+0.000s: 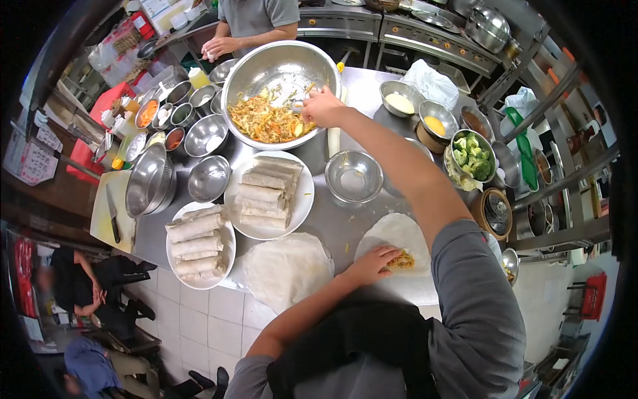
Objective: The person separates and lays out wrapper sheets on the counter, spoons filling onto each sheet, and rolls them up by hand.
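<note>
My right hand (pixel 323 107) is closed around a small metal utensil, its kind mostly hidden, inside the rim of a large steel bowl (pixel 323 61). Shredded vegetable filling (pixel 266 118) covers the bowl's lower part. Fingers stretched out, my left hand (pixel 372 266) lies at the edge of a round wrapper (pixel 392 229), against a small heap of filling (pixel 402 260) on it. Left of that hand is a stack of thin wrappers (pixel 287 267). Rolled spring rolls (pixel 194 247) are piled on a white plate (pixel 229 249), and more rolls (pixel 264 196) on a second plate (pixel 307 203).
A steel bowl (pixel 353 175) stands mid-table. Broccoli (pixel 472 157) and yellow liquid (pixel 434 125) fill bowls at the right. Several bowls and bottles crowd the left side, near a knife (pixel 112 213) on a cutting board (pixel 100 223). Another person (pixel 259 23) stands across the table.
</note>
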`<action>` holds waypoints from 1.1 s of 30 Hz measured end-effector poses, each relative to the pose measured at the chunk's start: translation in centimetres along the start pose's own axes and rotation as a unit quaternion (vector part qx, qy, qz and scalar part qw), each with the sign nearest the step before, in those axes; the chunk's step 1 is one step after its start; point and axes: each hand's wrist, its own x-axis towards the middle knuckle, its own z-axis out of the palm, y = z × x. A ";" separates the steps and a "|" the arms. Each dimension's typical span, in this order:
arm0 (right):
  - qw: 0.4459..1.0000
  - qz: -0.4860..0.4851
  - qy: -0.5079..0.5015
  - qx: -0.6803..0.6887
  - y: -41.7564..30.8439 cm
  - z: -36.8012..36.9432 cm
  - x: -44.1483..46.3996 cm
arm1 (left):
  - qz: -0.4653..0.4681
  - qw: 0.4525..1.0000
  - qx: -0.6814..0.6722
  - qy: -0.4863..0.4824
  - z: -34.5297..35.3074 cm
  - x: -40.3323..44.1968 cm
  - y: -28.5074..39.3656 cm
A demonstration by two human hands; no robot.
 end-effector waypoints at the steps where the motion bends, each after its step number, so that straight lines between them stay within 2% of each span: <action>1: 1.000 0.012 -0.019 -0.005 -0.3 -0.2 0.0 | -0.001 1.000 -0.005 0.000 -0.1 0.0 0.0; 11: 0.992 0.018 -0.117 -0.032 -0.5 0.4 2.6 | -0.012 1.000 0.000 0.004 0.0 0.0 0.1; 14: 0.983 -0.010 -0.184 -0.028 -1.4 -2.2 2.2 | -0.010 1.000 -0.004 0.012 -0.1 0.0 0.5; 17: 0.981 -0.056 -0.185 -0.008 -1.0 -1.3 2.8 | -0.012 1.000 -0.012 0.016 0.2 0.0 0.3; 20: 0.985 -0.049 -0.164 0.020 -1.0 -1.2 3.0 | -0.003 1.000 -0.007 0.021 0.3 0.0 0.1; 23: 0.984 0.001 -0.047 0.171 -0.5 -0.7 2.5 | -0.009 1.000 -0.008 0.021 0.1 0.0 0.6; 26: 0.934 0.039 0.056 0.351 0.0 0.3 2.8 | -0.004 0.999 -0.013 0.030 0.3 0.0 0.4; 27: 0.924 0.019 0.121 0.363 0.3 0.5 3.1 | -0.001 0.999 0.005 0.034 0.3 -0.1 0.3; 28: 0.879 0.001 0.167 0.446 0.3 0.5 2.7 | 0.005 0.999 0.019 0.036 0.3 -0.1 0.2; 29: 0.891 0.019 0.161 0.424 -0.6 -2.5 0.2 | 0.012 0.999 0.029 0.036 0.4 0.1 0.2; 30: 0.848 0.022 0.171 0.501 -1.5 -3.9 -2.4 | 0.006 0.999 0.030 0.028 0.2 0.2 0.3; 31: 0.844 -0.003 0.162 0.511 -1.7 -4.7 -4.8 | -0.003 0.999 0.026 0.018 0.1 0.2 0.4; 32: 0.814 -0.022 0.175 0.554 -2.3 -4.7 -7.5 | -0.005 1.000 0.014 0.027 0.1 0.0 0.4; 33: 0.849 -0.017 0.138 0.510 -2.9 -6.2 -11.3 | -0.007 0.999 0.007 0.040 0.0 -0.1 0.3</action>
